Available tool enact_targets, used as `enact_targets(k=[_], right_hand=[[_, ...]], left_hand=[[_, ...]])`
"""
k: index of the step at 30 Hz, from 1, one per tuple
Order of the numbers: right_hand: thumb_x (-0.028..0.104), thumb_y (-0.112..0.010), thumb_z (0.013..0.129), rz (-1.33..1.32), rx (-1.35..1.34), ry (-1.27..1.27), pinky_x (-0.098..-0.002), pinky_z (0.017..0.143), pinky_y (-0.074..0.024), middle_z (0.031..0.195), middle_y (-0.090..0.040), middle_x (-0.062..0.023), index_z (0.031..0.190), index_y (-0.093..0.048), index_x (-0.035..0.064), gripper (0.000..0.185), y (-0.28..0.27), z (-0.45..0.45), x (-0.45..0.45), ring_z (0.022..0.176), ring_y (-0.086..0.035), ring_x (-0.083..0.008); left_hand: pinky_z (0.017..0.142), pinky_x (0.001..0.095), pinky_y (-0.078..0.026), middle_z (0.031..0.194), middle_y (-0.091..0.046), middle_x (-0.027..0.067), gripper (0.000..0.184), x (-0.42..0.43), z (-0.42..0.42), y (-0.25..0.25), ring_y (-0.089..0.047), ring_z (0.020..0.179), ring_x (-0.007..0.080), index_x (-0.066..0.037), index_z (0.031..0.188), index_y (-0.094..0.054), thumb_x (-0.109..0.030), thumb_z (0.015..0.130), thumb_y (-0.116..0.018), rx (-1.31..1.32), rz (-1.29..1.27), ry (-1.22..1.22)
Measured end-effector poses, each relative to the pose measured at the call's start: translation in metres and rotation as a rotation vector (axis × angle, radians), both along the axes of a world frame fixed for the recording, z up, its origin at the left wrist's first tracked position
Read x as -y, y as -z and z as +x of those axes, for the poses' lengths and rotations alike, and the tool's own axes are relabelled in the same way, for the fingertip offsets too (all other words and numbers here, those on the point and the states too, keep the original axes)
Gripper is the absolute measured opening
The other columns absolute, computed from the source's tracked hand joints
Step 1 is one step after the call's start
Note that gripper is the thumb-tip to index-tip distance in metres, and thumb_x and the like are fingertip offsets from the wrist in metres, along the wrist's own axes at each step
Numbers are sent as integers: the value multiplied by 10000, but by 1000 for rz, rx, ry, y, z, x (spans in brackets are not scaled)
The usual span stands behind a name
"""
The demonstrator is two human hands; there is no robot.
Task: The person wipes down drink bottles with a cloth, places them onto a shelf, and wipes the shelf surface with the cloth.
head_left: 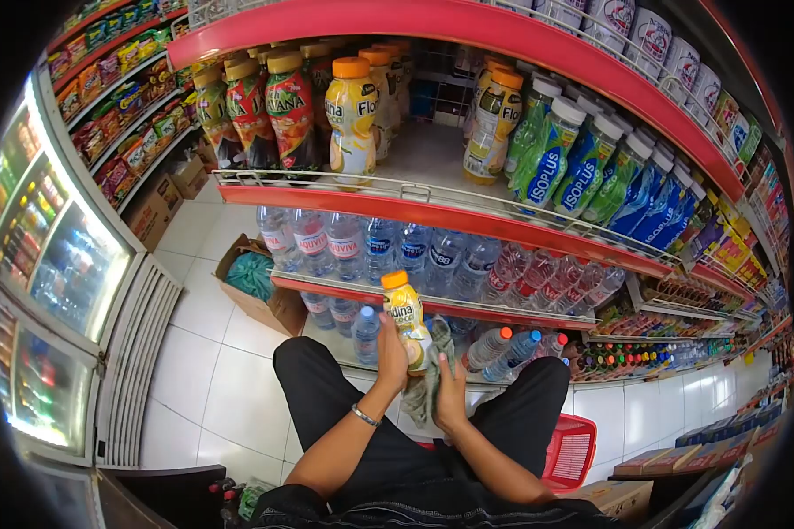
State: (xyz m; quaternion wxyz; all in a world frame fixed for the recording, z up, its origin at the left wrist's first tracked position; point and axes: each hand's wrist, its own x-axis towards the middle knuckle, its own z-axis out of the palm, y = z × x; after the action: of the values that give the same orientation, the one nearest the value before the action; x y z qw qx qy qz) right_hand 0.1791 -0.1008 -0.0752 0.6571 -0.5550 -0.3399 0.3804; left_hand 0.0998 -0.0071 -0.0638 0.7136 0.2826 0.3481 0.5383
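Between my knees, a yellow drink bottle [406, 314] with an orange cap stands nearly upright, tilted slightly left. My left hand [393, 354] is closed around its left side. Against the bottle's lower right side lies a grey-green cloth [422, 397], which my right hand [451, 392] grips; part of it hangs down below the bottle. The bottle's base is partly hidden by the fingers and cloth. Similar yellow bottles [351, 119] stand on the shelf above, on both sides of a gap.
Red-edged shelving [468, 225] spans the front, with JAVANA bottles [289, 106] at left and ISOPLUS bottles [551, 154] at right. Water bottles [344, 242] fill the lower shelf. A cardboard box [278, 309] sits on the floor at left, and a red basket [570, 450] by my right leg.
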Motion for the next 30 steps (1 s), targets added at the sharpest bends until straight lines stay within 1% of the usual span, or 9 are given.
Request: enact_targets(k=[2,4,6,7,12,14,19,27,30], right_hand=[[323,-490,1027,-151,-730,-109,-317,926,-484,1181,-631,-110,1264,-567,-3,411,8,3,0,1092,-605,-191],[348,-446,1031,-196,-787,-95,-346,883,-526,1179,-637,-108,1290,-541,9,437,7,5,-1,1055,-635,-212],[311,-434,1030,-218,-711,-148,-349,845,-548,1158,-648,-113,1276,-542,2,409,24,19,-11,1004,-660,-216],[243,-451,1019,-196,-849,-107,-351,819,-564,1133,-656,-124,1229,-570,-8,349,20,26,-10,964,-679,-225],[208,-515,1001,-103,-751,-165,-336,873,-554,1153,-650,-114,1258,-557,-11,340,27,54,-9,1003,-669,-218],[251,-536,995,-47,-845,-213,-338,895,-544,1163,-644,-111,1267,-549,-3,372,31,64,-9,1010,-664,-208],[256,-664,925,-216,-472,-137,-296,815,-519,1051,-677,-85,1166,-628,-16,365,22,69,-1,938,-654,-174],[179,-651,922,-168,-137,-94,-286,748,-514,973,-690,-66,1106,-636,-6,261,81,82,-18,834,-654,-143],[182,-656,917,-200,-157,-106,-276,747,-506,958,-689,-64,1080,-638,-11,253,69,78,-17,828,-646,-136]], left_hand=[[854,313,-495,1137,-594,101,544,3,3,5,-620,959,168,3,1289,-453,-465,1063,-294,-89,185,-52],[928,334,-459,1198,-522,95,424,10,7,8,-568,1052,183,25,1312,-367,-299,1048,-441,-135,380,-101],[1008,379,-403,1269,-478,148,543,12,7,5,-513,1148,235,24,1335,-364,-253,945,-622,-165,661,64],[1043,416,-363,1295,-449,203,705,10,3,3,-484,1176,293,36,1374,-329,-207,844,-724,-532,756,40],[982,455,-407,1247,-505,248,656,30,-1,-51,-509,1132,398,61,1334,-422,-169,818,-756,-711,955,56],[1008,437,-416,1232,-546,228,651,32,-5,-79,-530,1166,378,39,1328,-453,-79,771,-768,-693,1070,-53],[996,399,-455,1227,-614,185,687,12,-18,-161,-595,1145,330,8,1300,-517,29,666,-780,-596,1312,-383],[947,378,-512,1251,-599,196,698,-51,-4,-269,-627,1137,299,14,1385,-416,31,775,-756,-737,1324,-561],[819,445,-535,1133,-638,264,721,-80,10,-274,-652,1003,425,-3,1382,-373,-92,776,-755,-1047,1139,-538]])
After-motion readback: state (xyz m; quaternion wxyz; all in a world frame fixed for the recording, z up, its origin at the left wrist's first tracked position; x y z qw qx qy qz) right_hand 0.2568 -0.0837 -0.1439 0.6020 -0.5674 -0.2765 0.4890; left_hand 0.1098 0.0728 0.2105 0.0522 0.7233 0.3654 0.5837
